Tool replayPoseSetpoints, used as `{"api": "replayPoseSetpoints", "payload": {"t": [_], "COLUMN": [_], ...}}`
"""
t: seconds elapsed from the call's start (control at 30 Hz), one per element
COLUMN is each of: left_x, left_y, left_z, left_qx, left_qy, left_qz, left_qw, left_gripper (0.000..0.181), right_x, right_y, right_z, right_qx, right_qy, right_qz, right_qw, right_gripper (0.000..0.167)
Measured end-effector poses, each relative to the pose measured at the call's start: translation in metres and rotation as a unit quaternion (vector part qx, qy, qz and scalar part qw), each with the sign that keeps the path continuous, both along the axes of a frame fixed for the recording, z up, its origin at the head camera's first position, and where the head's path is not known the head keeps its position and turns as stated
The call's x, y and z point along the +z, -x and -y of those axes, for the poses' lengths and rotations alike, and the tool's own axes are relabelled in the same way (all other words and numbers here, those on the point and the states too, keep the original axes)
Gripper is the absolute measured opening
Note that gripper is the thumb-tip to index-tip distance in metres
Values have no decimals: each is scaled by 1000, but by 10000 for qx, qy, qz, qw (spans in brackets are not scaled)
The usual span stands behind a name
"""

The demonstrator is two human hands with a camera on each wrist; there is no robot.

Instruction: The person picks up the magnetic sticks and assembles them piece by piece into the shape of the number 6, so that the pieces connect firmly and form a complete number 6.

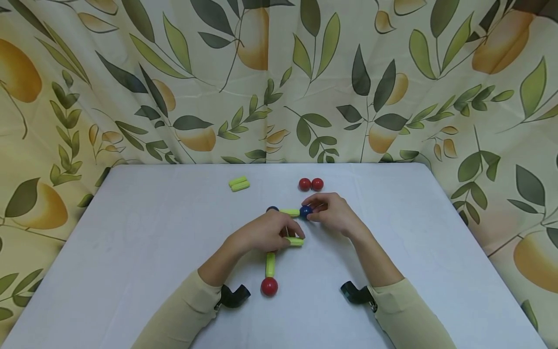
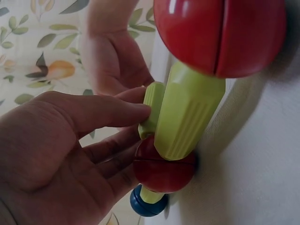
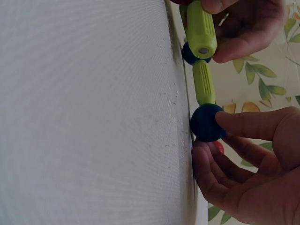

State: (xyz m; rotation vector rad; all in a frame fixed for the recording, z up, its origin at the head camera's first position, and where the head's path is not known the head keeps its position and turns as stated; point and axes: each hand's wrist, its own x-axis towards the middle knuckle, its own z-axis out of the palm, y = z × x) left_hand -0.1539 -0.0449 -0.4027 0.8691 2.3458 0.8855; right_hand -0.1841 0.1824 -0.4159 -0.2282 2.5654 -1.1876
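Between left thumb and fingers, my left hand (image 1: 271, 230) pinches a short yellow-green stick (image 1: 296, 242) that points right; its free end shows a metal tip in the right wrist view. This stick meets a red ball (image 2: 164, 171), hidden under the hand in the head view. My right hand (image 1: 334, 212) pinches a blue ball (image 3: 207, 123) at the right end of another yellow-green stick (image 1: 289, 212). That stick's left end meets a second blue ball (image 1: 272, 208), partly hidden. Toward me, an upright-running stick (image 1: 270, 264) joins a nearer red ball (image 1: 269, 287).
Two loose yellow-green sticks (image 1: 239, 183) lie side by side near the table's back edge. To their right sit two red balls (image 1: 311, 184). The white-covered table (image 1: 174, 203) ends at a leaf-and-fruit-patterned curtain (image 1: 287, 97). Dark wrist cameras (image 1: 234, 295) jut from both sleeves.
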Motion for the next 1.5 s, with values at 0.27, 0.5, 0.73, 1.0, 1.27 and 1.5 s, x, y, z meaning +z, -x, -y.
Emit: {"api": "replayPoseSetpoints", "payload": {"t": [0.27,0.5,0.73,1.0,1.27,1.5], "left_x": [3,1,1,6,8,8], "left_y": [-4,-4,-6,-11,-14,-14], "left_z": [-2,-4,-4,-8,-9,-9], "left_qx": [-161,-245,-204,-139,-156,-207], "left_qy": [285,444,547,798,977,935], "left_qz": [-137,-131,-82,-179,-323,-439], "left_qw": [9994,9986,9983,9966,9946,9944], "left_gripper": [29,31,31,31,30,29], "right_x": [-1,-1,0,0,0,-1], "right_y": [1,0,0,-1,-1,-1], "right_z": [0,0,0,0,0,0], "right_qx": [0,-8,13,3,-9,-19], "right_qy": [-21,-24,4,-13,-10,27], "right_qz": [32,3,-2,0,25,-8], "right_qw": [10000,10000,10000,10000,10000,10000], "right_gripper": [33,32,33,33,33,32]}}
